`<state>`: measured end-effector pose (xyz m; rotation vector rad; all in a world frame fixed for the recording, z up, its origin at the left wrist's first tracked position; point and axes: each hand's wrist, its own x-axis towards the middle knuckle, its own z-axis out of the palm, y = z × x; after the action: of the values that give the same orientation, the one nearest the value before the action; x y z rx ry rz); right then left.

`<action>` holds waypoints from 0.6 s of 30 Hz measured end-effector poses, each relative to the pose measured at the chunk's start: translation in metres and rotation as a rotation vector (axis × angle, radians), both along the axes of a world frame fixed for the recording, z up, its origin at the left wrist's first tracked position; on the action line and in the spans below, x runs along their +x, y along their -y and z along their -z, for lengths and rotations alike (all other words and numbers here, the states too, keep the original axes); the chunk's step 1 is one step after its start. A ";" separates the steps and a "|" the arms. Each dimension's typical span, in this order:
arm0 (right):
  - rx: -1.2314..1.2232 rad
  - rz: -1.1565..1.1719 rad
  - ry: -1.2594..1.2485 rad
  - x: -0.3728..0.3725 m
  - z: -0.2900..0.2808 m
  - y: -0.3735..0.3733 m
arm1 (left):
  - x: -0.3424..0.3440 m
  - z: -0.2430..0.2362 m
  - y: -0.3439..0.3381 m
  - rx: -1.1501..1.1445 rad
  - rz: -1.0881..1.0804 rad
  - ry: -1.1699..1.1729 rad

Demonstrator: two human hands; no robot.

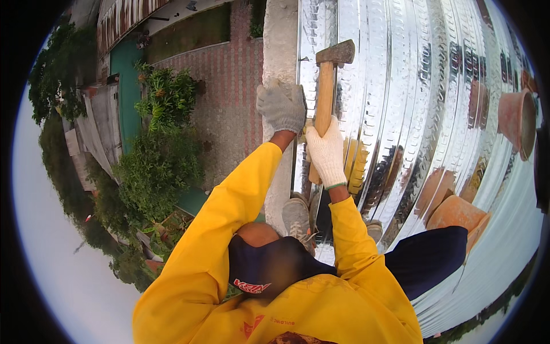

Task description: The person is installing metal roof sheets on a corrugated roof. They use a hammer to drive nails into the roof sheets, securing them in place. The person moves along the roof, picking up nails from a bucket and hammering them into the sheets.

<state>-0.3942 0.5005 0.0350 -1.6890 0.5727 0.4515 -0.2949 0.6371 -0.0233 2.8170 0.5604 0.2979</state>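
Observation:
My right hand (326,152), in a white knit glove, is wrapped round the wooden handle of a hatchet (325,94). Its dark, worn metal head points away from me, above the shiny ribbed roofing sheets (395,74). On the pale concrete ledge (281,34) beside the sheets rests my left hand (281,107), in a grey glove. The thumb stands apart from the bent fingers, some of which reach the ledge's outer edge, and nothing shows in its grasp. A small dark nail-like piece (304,59) sticks out by the sheet's edge, just beyond the left hand.
Left of the ledge is a drop to a paved yard (223,109) with leafy trees (157,172). Clay ridge tiles (455,218) and a clay pot-shaped piece (515,120) lie on the sheets at right. My grey shoe (297,218) stands by the ledge.

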 end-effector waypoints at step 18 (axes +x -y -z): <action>0.060 0.248 0.194 0.044 -0.096 0.028 | -0.021 0.010 -0.013 -0.048 -0.012 -0.028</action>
<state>-0.3506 0.4727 0.1313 -1.5590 0.6098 0.1235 -0.3161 0.6504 -0.0336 2.7769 0.5823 0.2439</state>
